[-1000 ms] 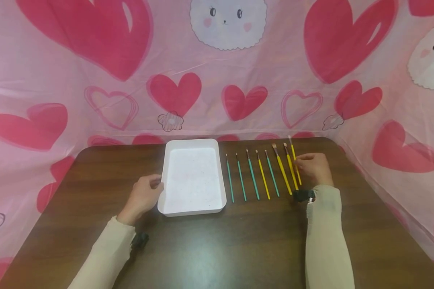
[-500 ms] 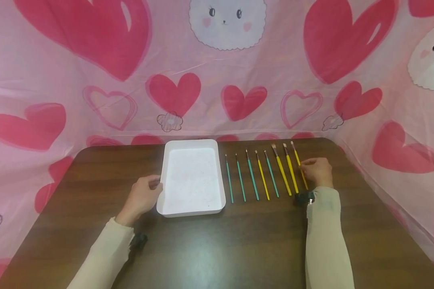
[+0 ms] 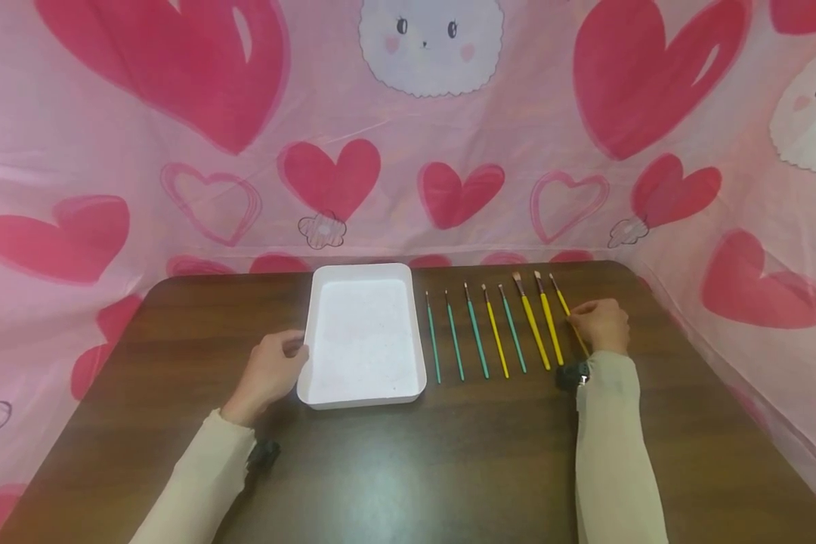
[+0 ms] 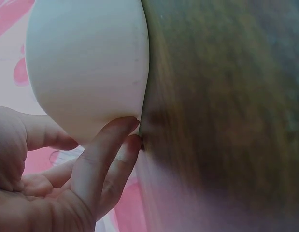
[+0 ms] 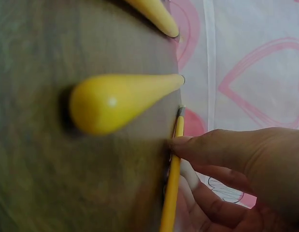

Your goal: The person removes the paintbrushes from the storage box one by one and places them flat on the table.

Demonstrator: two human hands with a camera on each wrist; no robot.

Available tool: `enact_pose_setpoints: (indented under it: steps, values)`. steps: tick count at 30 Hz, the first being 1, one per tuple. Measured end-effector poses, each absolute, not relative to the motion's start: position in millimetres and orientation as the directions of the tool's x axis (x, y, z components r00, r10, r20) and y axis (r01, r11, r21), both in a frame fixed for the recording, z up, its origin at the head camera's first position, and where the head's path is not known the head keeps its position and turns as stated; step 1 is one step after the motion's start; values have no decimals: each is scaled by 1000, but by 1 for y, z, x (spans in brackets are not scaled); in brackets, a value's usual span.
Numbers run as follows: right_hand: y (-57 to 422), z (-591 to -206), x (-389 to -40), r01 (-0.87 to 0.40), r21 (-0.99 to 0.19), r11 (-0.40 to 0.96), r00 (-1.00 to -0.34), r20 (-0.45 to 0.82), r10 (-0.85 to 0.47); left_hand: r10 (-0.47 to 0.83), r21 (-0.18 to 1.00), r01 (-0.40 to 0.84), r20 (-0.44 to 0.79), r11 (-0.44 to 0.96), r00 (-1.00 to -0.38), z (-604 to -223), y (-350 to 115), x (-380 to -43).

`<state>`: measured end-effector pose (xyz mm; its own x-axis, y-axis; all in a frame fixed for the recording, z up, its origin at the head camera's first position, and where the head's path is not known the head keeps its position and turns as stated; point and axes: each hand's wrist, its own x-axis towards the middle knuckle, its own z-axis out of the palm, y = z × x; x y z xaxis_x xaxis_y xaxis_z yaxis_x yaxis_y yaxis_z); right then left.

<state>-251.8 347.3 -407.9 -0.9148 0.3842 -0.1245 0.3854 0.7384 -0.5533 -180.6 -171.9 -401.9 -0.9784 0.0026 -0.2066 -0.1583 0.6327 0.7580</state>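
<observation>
At the right end of a row of paintbrushes, my right hand (image 3: 604, 325) pinches a slim yellow paintbrush (image 3: 561, 296) between thumb and fingers. In the right wrist view this paintbrush (image 5: 172, 193) lies at the table surface, under the thumb tip. My left hand (image 3: 270, 372) holds the left edge of a shallow white tray (image 3: 305, 381). The left wrist view shows the fingertips on the outer wall of the tray (image 4: 91, 58) and the thumb at its rim.
Left of the held brush lie two thicker yellow paintbrushes (image 3: 549, 317), then several thinner teal and yellow paintbrushes (image 3: 476, 332), roughly parallel, bristles away from me. The brown table (image 3: 381, 468) ends at a pink heart-patterned curtain (image 3: 394, 113).
My right hand has moved slightly right and towards me, bringing the slim yellow paintbrush from beside its neighbour down to the row's right end. The left hand and tray stay put.
</observation>
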Motion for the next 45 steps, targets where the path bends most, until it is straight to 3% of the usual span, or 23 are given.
enact_pose_setpoints:
  steps: [45]
  values:
    - [345, -411, -257, 433, -594, 678, -894, -189, 406, 0, 746, -144, -189, 650, -982, -408, -171, -187]
